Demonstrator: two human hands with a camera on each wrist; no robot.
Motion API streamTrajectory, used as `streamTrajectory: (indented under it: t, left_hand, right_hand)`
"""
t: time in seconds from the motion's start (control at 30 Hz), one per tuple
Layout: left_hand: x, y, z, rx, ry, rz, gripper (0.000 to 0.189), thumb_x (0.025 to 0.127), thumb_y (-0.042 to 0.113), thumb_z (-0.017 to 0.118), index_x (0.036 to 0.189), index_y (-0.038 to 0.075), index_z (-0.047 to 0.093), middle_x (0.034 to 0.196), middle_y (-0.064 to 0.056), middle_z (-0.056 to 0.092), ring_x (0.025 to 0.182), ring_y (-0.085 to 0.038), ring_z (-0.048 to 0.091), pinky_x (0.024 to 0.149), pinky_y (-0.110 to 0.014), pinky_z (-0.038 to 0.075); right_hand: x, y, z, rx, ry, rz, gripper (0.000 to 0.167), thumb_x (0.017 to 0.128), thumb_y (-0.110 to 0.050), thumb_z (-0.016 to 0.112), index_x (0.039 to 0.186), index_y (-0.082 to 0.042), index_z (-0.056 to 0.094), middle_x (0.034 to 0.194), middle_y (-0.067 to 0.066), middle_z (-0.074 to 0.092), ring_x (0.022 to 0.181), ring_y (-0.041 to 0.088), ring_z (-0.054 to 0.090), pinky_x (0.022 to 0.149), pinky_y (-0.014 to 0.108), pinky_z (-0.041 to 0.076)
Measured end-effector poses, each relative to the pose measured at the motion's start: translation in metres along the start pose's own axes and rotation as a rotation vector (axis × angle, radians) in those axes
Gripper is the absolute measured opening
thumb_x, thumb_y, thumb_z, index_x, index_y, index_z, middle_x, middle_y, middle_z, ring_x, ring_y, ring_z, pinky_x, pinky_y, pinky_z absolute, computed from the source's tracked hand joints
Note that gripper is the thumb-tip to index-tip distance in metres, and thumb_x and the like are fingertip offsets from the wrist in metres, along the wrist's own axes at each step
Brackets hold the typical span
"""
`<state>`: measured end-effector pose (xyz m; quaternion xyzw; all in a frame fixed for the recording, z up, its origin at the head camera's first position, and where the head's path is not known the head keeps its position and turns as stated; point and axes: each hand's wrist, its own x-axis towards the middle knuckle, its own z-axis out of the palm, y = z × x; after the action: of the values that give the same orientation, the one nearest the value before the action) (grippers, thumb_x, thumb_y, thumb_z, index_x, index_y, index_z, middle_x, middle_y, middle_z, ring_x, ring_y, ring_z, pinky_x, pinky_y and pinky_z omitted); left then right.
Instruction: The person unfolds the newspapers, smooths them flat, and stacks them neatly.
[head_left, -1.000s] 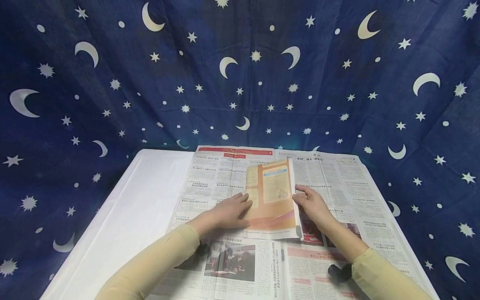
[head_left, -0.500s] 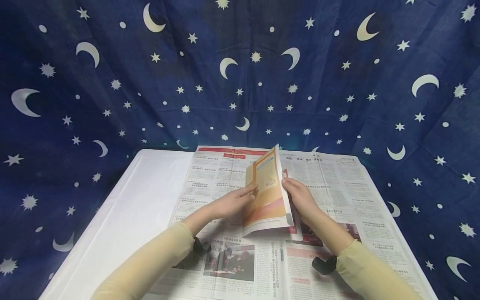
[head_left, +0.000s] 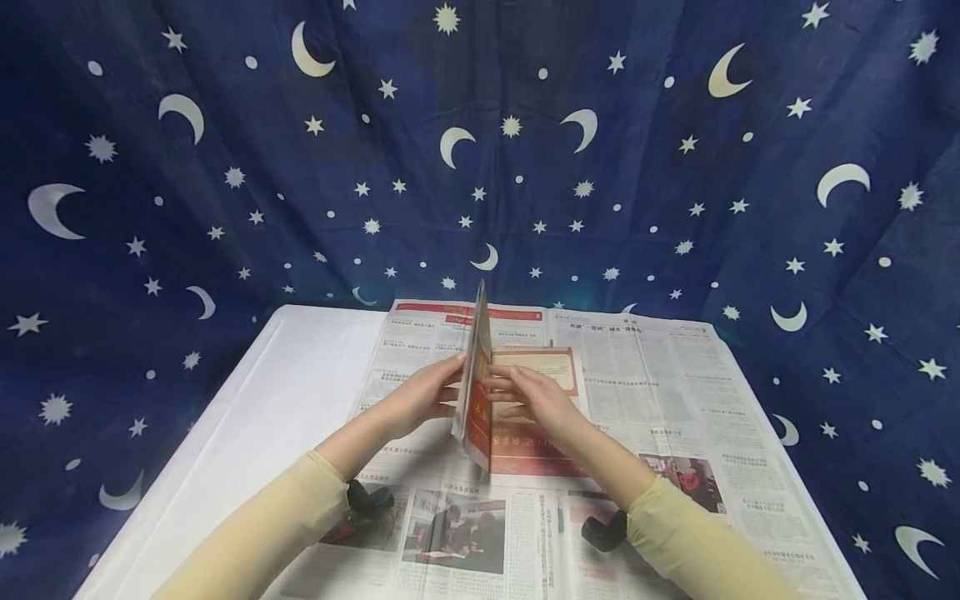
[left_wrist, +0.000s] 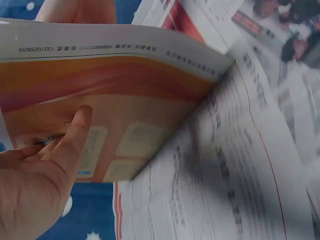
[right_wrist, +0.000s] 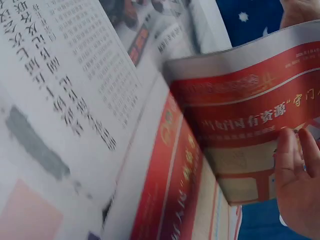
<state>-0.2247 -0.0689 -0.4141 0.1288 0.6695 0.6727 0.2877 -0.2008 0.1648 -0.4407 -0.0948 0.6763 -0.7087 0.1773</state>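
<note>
A printed paper leaflet (head_left: 480,400) stands nearly upright on edge over the newspaper, seen almost edge-on in the head view. Its orange side (left_wrist: 150,102) faces left, its red side with gold lettering (right_wrist: 235,110) faces right. My left hand (head_left: 420,397) lies against the orange side, one finger stretched along it in the left wrist view. From the other side, my right hand (head_left: 542,400) reaches with straight fingers to the red side; its fingertips overlap that side in the right wrist view. To the right, a red-and-cream printed page (head_left: 536,462) lies flat, partly beneath my right hand.
Spread newspaper (head_left: 660,400) covers most of the table. White tabletop (head_left: 292,375) shows on the left. A dark blue curtain (head_left: 525,192) with moons and stars hangs behind. Both wrists carry dark camera mounts, such as the right wrist mount (head_left: 604,532).
The leaflet has swung up from lying orange side up to nearly upright, shifting left. My right hand left its right edge and moved to the red side; my left hand moved left with it.
</note>
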Motion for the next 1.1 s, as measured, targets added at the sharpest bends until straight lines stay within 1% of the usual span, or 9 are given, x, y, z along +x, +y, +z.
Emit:
streamTrajectory:
  t: [0.1,0.17,0.27,0.43,0.5,0.63,0.7,0.93,1.1]
  left_hand:
    - [-0.008,-0.005,-0.015,0.013,0.061,-0.026,0.066,0.107,0.043,0.047,0.154,-0.002,0.037,0.150,-0.023,0.048,0.131,-0.039,0.055,0.101,-0.048,0.052]
    - [-0.014,-0.009,-0.027,0.023,0.097,-0.043,0.061,0.107,0.038,0.048,0.152,-0.003,0.040,0.142,-0.023,0.056,0.124,-0.036,0.062,0.097,-0.046,0.055]
    - [-0.024,-0.016,-0.043,0.019,0.140,-0.071,0.051,0.107,0.030,0.045,0.146,-0.003,0.046,0.127,-0.021,0.064,0.109,-0.030,0.069,0.089,-0.042,0.059]
    - [-0.032,-0.032,-0.069,0.036,0.204,-0.088,0.049,0.105,0.016,0.042,0.150,-0.004,0.041,0.121,-0.020,0.066,0.099,-0.026,0.072,0.084,-0.041,0.061]
    - [-0.032,-0.038,-0.078,0.064,0.236,-0.100,0.052,0.105,0.014,0.041,0.154,-0.004,0.036,0.123,-0.021,0.065,0.099,-0.026,0.072,0.084,-0.041,0.061]
    - [-0.032,-0.048,-0.094,0.153,0.280,-0.123,0.055,0.105,0.012,0.044,0.156,-0.006,0.032,0.131,-0.024,0.062,0.101,-0.027,0.072,0.085,-0.041,0.060]
    - [-0.032,-0.053,-0.100,0.222,0.305,-0.138,0.056,0.104,0.013,0.047,0.156,-0.004,0.033,0.132,-0.024,0.062,0.100,-0.026,0.072,0.086,-0.041,0.060]
    - [-0.035,-0.076,-0.110,0.512,0.373,-0.181,0.056,0.101,0.017,0.060,0.152,0.000,0.044,0.120,-0.016,0.069,0.099,-0.024,0.071,0.088,-0.043,0.058]
    - [-0.033,-0.084,-0.109,0.557,0.381,-0.159,0.052,0.101,0.018,0.060,0.148,-0.002,0.049,0.125,-0.018,0.066,0.106,-0.027,0.069,0.085,-0.040,0.060]
  right_hand:
    - [-0.002,0.009,0.008,-0.048,-0.039,0.032,0.052,0.111,-0.039,0.043,0.151,-0.006,0.049,0.142,0.018,0.059,0.131,0.039,0.055,0.107,0.060,0.044]
    - [-0.005,0.015,0.010,-0.124,-0.049,0.038,0.050,0.110,-0.036,0.046,0.150,-0.005,0.050,0.143,0.019,0.058,0.131,0.042,0.055,0.107,0.061,0.043]
    - [-0.012,0.026,0.002,-0.318,-0.005,0.026,0.045,0.108,-0.031,0.054,0.145,-0.006,0.056,0.142,0.017,0.059,0.129,0.040,0.056,0.107,0.058,0.043]
    - [-0.029,0.038,-0.037,-0.588,0.149,0.020,0.041,0.104,-0.026,0.061,0.141,-0.009,0.062,0.139,0.010,0.062,0.135,0.033,0.052,0.114,0.056,0.036]
    - [-0.037,0.041,-0.056,-0.689,0.193,0.026,0.041,0.104,-0.027,0.060,0.141,-0.010,0.061,0.138,0.010,0.063,0.135,0.035,0.052,0.112,0.057,0.038]
    - [-0.050,0.048,-0.086,-0.977,0.243,0.009,0.038,0.105,-0.026,0.058,0.139,-0.010,0.063,0.135,0.012,0.064,0.130,0.036,0.056,0.106,0.058,0.044]
    - [-0.056,0.051,-0.095,-1.076,0.249,-0.006,0.036,0.105,-0.024,0.059,0.137,-0.009,0.064,0.135,0.012,0.064,0.130,0.037,0.056,0.105,0.059,0.045]
    - [-0.065,0.063,-0.104,-1.191,0.209,-0.010,0.040,0.102,-0.023,0.062,0.138,-0.007,0.064,0.143,0.014,0.059,0.136,0.038,0.050,0.109,0.059,0.041]
    - [-0.069,0.069,-0.106,-1.278,0.187,-0.019,0.043,0.099,-0.020,0.063,0.141,-0.007,0.062,0.149,0.014,0.053,0.139,0.037,0.046,0.112,0.059,0.038]
